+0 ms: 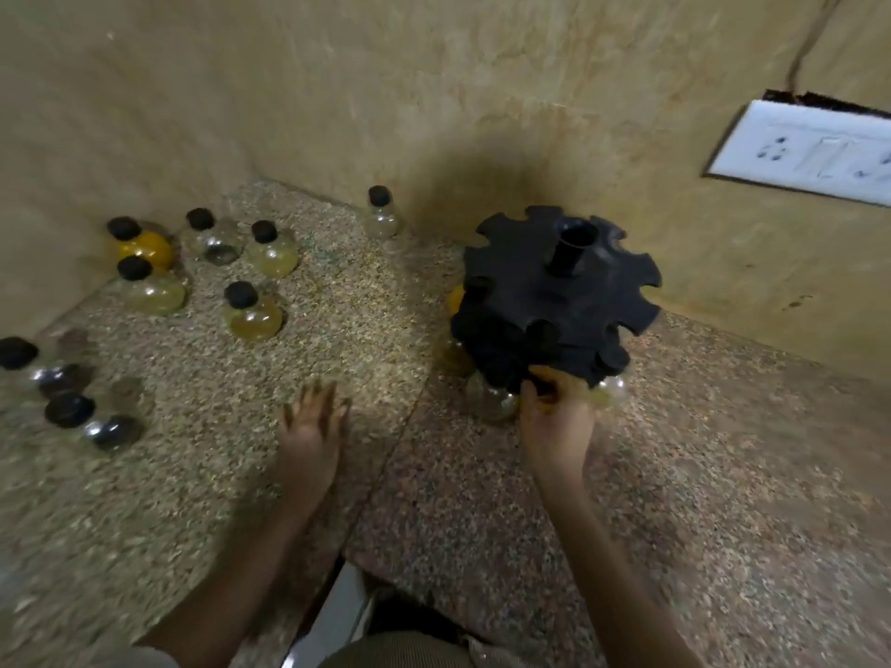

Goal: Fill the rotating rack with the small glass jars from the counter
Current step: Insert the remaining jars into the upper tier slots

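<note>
Right hand (554, 407) pinches a fragile, slippery glass jar (545, 378) under the black rack (554, 291); left hand (313, 421) spread left.

Black rack (559, 291). Jars (255, 313) clear glass with black caps, contents pale yellow, one deep orange-yellow (144, 245), two near left edge dark (113, 431). Counter (241, 474) speckled beige-grey granite at left, reddish-brown speckle at right. Wall (337, 89) mottled tan. Switch plate (810, 154) white.
</note>
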